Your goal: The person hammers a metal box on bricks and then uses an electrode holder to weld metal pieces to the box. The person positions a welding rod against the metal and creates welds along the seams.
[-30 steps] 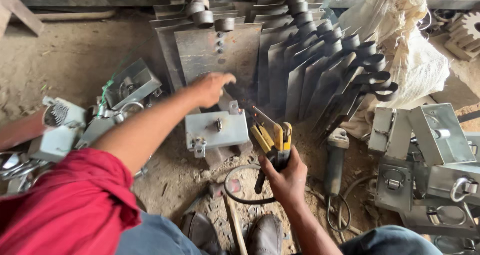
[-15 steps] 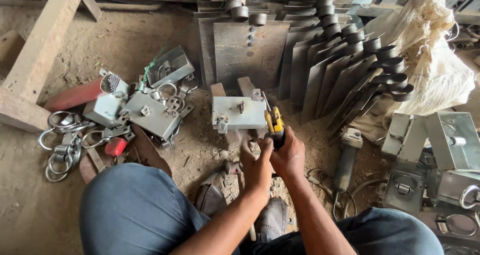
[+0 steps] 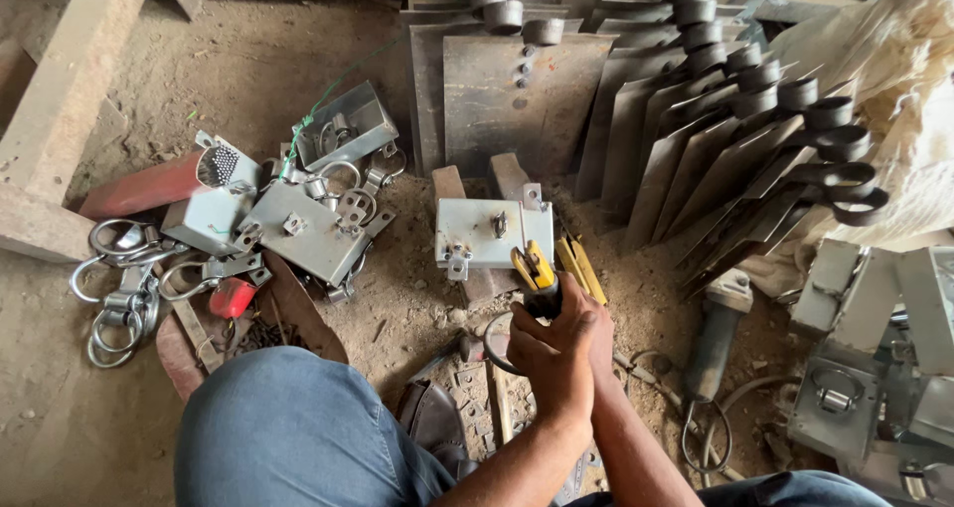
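Note:
A small grey metal box (image 3: 475, 231) with a latch and bracket lies flat on the dirt floor in front of me, resting on two wooden blocks. Just below its right corner I hold a yellow-and-black clamp tool (image 3: 535, 268) with its jaws pointing at the box edge. My left hand (image 3: 550, 356) wraps the tool's black handle from the front. My right hand (image 3: 602, 326) is pressed against the handle behind the left one and is mostly hidden. My blue-trousered knee (image 3: 298, 427) is at the lower left.
Steel plates with rolled loops (image 3: 696, 139) lean in rows at the back. A pile of metal boxes, rings and a red tube (image 3: 149, 184) lies left, beside a wooden beam (image 3: 60, 99). An angle grinder (image 3: 711, 338) and more boxes (image 3: 874, 368) sit right.
My left hand, which reached out over the metal box, has drawn back and joined my right hand on the tool. The tool now sits lower and closer to the box.

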